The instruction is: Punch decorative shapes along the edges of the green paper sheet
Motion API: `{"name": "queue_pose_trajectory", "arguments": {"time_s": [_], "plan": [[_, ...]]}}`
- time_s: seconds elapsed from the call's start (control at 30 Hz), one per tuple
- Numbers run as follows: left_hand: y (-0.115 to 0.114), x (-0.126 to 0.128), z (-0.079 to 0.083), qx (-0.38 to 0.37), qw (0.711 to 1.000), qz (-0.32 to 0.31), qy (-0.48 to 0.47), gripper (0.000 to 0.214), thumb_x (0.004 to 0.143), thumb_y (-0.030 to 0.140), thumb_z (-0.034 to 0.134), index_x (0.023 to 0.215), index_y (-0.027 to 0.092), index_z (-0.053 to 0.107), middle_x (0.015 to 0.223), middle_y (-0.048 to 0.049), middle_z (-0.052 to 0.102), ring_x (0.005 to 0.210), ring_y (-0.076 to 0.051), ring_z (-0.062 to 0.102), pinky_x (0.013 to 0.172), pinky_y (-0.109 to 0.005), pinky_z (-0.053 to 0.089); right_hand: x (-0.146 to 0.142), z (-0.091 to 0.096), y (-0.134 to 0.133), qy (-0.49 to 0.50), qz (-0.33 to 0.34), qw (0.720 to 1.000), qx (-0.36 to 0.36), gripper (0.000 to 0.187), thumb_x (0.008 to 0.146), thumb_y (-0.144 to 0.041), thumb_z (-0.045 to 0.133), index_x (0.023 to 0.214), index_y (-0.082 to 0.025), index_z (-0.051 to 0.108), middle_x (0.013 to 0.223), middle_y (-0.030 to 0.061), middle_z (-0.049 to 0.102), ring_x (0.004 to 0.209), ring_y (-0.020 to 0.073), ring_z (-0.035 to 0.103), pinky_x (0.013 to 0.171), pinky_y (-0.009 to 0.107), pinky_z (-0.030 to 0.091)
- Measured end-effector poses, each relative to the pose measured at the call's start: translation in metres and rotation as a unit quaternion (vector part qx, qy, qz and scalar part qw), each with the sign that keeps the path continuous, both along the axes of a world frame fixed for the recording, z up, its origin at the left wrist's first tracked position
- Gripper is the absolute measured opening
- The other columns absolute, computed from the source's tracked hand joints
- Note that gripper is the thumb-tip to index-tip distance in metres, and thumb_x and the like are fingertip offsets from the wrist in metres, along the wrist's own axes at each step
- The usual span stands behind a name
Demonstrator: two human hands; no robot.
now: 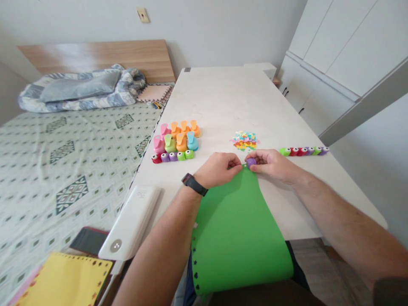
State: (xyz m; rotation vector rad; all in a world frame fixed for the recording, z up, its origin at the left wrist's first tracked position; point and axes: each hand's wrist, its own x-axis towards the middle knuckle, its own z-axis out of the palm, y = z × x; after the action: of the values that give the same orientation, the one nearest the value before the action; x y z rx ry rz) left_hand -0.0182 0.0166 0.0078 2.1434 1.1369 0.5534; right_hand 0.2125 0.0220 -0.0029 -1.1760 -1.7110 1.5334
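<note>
A green sheet of paper [239,229] hangs over the table's front edge, with small shapes punched along its left side. My left hand [223,168] pinches the sheet's far edge between thumb and fingers. Beside it, my right hand [267,163] is closed round a small purple craft punch [251,162], which sits at that same edge of the paper. Just beyond my hands lies a pile of colourful paper cut-outs [245,140].
Larger lever punches [181,142] and a row of small punches [173,157] stand at left. Another punch row [304,151] is at right on the white table [223,97]. A white power bank [132,223] and yellow punched paper [63,280] lie at near left.
</note>
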Motion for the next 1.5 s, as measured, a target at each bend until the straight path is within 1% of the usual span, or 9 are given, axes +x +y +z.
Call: {"name": "queue_pose_trajectory", "arguments": {"time_s": [0.1, 0.17, 0.33, 0.5, 0.8, 1.07, 1.23, 1.4, 1.5], "plan": [[-0.001, 0.001, 0.000, -0.010, 1.000, 0.004, -0.008, 0.034, 0.093, 0.048, 0.060, 0.097, 0.017, 0.074, 0.087, -0.0039, 0.077, 0.075, -0.016, 0.069, 0.071, -0.026, 0.052, -0.001, 0.000, 0.000, -0.003, 0.002, 1.000, 0.012, 0.027, 0.077, -0.028, 0.079, 0.099, -0.017, 0.070, 0.086, 0.0024, 0.064, 0.079, 0.0159, 0.056, 0.073, 0.030, 0.044], [-0.002, 0.003, 0.000, -0.010, 1.000, 0.008, -0.011, 0.043, 0.088, 0.057, 0.065, 0.104, 0.017, 0.074, 0.094, -0.0053, 0.077, 0.081, -0.018, 0.071, 0.075, -0.027, 0.053, -0.001, -0.001, 0.000, -0.011, 0.011, 1.000, 0.025, 0.026, 0.077, -0.028, 0.078, 0.099, -0.017, 0.070, 0.086, 0.0020, 0.063, 0.078, 0.0155, 0.056, 0.071, 0.030, 0.044], [-0.005, 0.010, 0.000, -0.002, 1.000, 0.004, -0.010, 0.052, 0.082, 0.061, 0.071, 0.112, 0.019, 0.072, 0.103, -0.0060, 0.077, 0.091, -0.020, 0.071, 0.081, -0.030, 0.054, -0.003, -0.003, -0.001, -0.041, 0.026, 0.997, 0.053, 0.021, 0.078, -0.024, 0.074, 0.097, -0.017, 0.069, 0.085, 0.0012, 0.064, 0.075, 0.0147, 0.055, 0.068, 0.029, 0.043], [-0.005, 0.014, -0.003, -0.001, 1.000, -0.001, -0.016, 0.047, 0.084, 0.060, 0.070, 0.109, 0.019, 0.072, 0.100, -0.0040, 0.076, 0.087, -0.019, 0.070, 0.078, -0.030, 0.051, -0.006, -0.003, -0.004, -0.048, 0.038, 0.996, 0.064, 0.019, 0.076, -0.014, 0.068, 0.094, -0.017, 0.067, 0.085, 0.0005, 0.064, 0.076, 0.0142, 0.055, 0.068, 0.027, 0.043], [-0.004, 0.016, -0.003, 0.040, 0.999, -0.012, 0.021, 0.039, 0.089, 0.054, 0.066, 0.099, 0.017, 0.071, 0.089, -0.0040, 0.073, 0.077, -0.018, 0.065, 0.070, -0.028, 0.045, -0.010, 0.001, -0.008, -0.059, 0.024, 0.994, 0.085, 0.021, 0.075, -0.013, 0.065, 0.095, -0.017, 0.068, 0.086, 0.0015, 0.066, 0.078, 0.0161, 0.057, 0.071, 0.029, 0.046], [-0.003, 0.016, -0.005, 0.017, 1.000, -0.015, -0.006, 0.037, 0.091, 0.051, 0.065, 0.106, 0.018, 0.072, 0.097, -0.0042, 0.076, 0.084, -0.019, 0.069, 0.078, -0.029, 0.051, -0.009, -0.004, -0.007, -0.066, 0.009, 0.993, 0.100, 0.022, 0.077, -0.017, 0.067, 0.099, -0.019, 0.071, 0.089, 0.0023, 0.069, 0.081, 0.0178, 0.060, 0.073, 0.030, 0.047], [-0.001, 0.009, -0.004, -0.028, 1.000, 0.003, -0.007, 0.049, 0.084, 0.054, 0.072, 0.118, 0.019, 0.071, 0.110, -0.0074, 0.077, 0.098, -0.023, 0.072, 0.087, -0.032, 0.055, -0.007, -0.004, -0.003, -0.061, 0.010, 0.995, 0.081, 0.019, 0.080, -0.024, 0.071, 0.098, -0.019, 0.069, 0.084, 0.0016, 0.067, 0.074, 0.0161, 0.057, 0.068, 0.029, 0.045], [0.002, 0.005, -0.008, -0.016, 1.000, 0.013, 0.011, 0.026, 0.090, 0.035, 0.064, 0.109, 0.020, 0.073, 0.105, -0.0059, 0.078, 0.098, -0.021, 0.073, 0.086, -0.030, 0.057, -0.003, -0.005, 0.000, -0.058, 0.009, 0.995, 0.075, 0.021, 0.082, -0.028, 0.073, 0.100, -0.019, 0.069, 0.086, 0.0014, 0.064, 0.076, 0.0163, 0.057, 0.070, 0.030, 0.045], [0.004, 0.004, -0.010, -0.015, 1.000, 0.012, 0.011, 0.023, 0.089, 0.028, 0.062, 0.106, 0.019, 0.073, 0.103, -0.0048, 0.079, 0.095, -0.020, 0.074, 0.082, -0.028, 0.057, -0.001, -0.008, 0.001, -0.025, -0.022, 0.997, 0.069, 0.025, 0.085, -0.032, 0.073, 0.105, -0.019, 0.069, 0.092, 0.0026, 0.066, 0.082, 0.0174, 0.059, 0.074, 0.031, 0.046]]}}
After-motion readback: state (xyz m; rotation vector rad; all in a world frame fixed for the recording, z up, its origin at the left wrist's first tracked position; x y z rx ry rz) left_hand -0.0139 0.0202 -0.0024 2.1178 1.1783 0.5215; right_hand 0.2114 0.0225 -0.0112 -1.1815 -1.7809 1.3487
